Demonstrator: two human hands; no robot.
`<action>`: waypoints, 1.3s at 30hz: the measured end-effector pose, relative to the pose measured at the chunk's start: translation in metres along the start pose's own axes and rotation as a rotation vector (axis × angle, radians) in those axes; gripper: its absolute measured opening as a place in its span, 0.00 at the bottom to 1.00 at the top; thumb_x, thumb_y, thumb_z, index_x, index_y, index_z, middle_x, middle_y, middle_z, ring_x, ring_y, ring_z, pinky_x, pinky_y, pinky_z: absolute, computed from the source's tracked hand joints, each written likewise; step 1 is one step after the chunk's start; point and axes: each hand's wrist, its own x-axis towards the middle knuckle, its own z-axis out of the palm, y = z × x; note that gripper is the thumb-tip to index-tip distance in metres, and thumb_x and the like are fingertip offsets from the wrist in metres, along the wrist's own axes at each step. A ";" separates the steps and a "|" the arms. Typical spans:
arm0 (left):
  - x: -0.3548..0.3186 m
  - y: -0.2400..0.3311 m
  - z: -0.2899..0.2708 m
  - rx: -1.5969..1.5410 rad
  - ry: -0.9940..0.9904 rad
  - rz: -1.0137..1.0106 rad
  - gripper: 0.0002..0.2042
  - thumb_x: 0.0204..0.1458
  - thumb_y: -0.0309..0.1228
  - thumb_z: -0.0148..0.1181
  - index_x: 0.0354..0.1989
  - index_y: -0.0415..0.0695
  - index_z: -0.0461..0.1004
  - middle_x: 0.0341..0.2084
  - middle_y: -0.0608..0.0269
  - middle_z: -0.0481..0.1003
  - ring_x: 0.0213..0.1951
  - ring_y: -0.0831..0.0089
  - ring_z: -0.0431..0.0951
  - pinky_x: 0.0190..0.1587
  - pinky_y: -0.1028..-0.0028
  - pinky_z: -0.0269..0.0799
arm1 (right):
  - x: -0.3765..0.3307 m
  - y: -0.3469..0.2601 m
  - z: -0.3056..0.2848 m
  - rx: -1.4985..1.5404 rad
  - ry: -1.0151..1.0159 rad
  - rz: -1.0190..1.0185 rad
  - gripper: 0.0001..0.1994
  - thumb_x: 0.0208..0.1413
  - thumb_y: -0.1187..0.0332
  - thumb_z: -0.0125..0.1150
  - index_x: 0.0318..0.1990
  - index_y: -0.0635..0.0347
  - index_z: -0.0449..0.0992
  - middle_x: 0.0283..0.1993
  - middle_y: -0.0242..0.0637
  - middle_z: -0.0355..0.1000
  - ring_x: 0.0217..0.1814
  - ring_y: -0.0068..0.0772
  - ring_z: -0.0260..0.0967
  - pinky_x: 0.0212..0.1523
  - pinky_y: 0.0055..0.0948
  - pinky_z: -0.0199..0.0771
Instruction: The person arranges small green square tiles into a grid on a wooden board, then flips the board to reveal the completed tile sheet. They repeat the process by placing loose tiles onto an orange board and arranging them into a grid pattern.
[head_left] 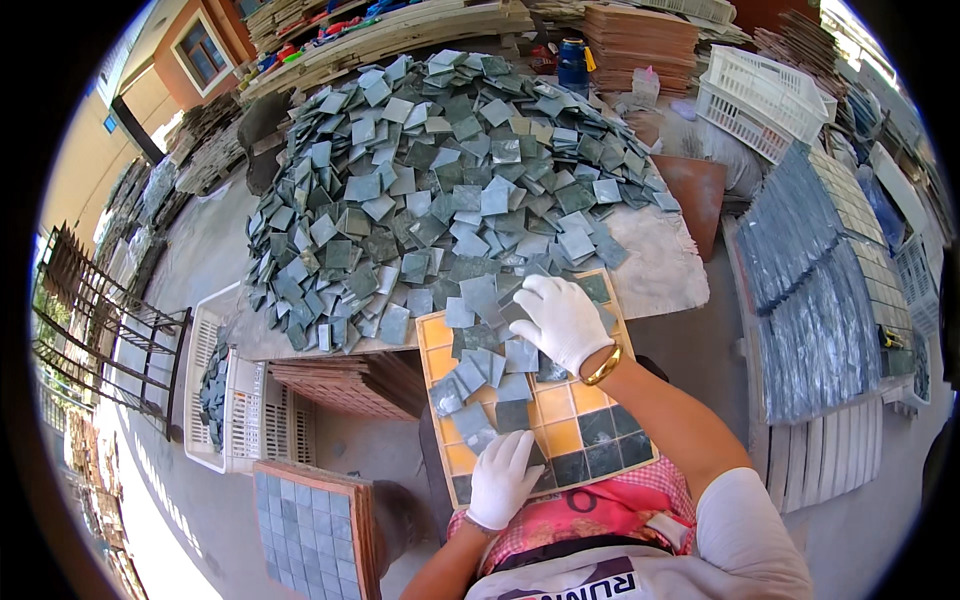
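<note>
A shallow grid tray (436, 345) with yellow-orange compartments rests across my lap. Dark square stone tiles (585, 463) fill its lower right compartments, while loose grey-green tiles (474, 426) lie scattered over its left and middle. My left hand (503, 480), in a white glove, is at the tray's lower edge, its fingers closed around a dark tile (536, 456). Above the tray's upper part is my gloved right hand (562, 325), fingers curved and apart over loose tiles, with nothing visible in its grasp. A gold bracelet (603, 366) circles my right wrist.
A big heap of tiles (440, 190) covers the table (660, 255) ahead. At left stand a white crate (240, 440) with tiles and a stack topped by a tiled panel (305, 525). Wrapped tile stacks (800, 290) stand right; white crates (765, 95) sit behind.
</note>
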 end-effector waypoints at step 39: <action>0.007 0.000 -0.001 0.236 -0.084 -0.091 0.28 0.35 0.36 0.70 0.50 0.44 0.71 0.44 0.63 0.66 0.48 0.60 0.66 0.49 0.60 0.64 | -0.142 -0.043 -0.010 0.253 -0.567 0.190 0.21 0.47 0.66 0.65 0.49 0.58 0.68 0.46 0.43 0.65 0.45 0.45 0.70 0.44 0.39 0.73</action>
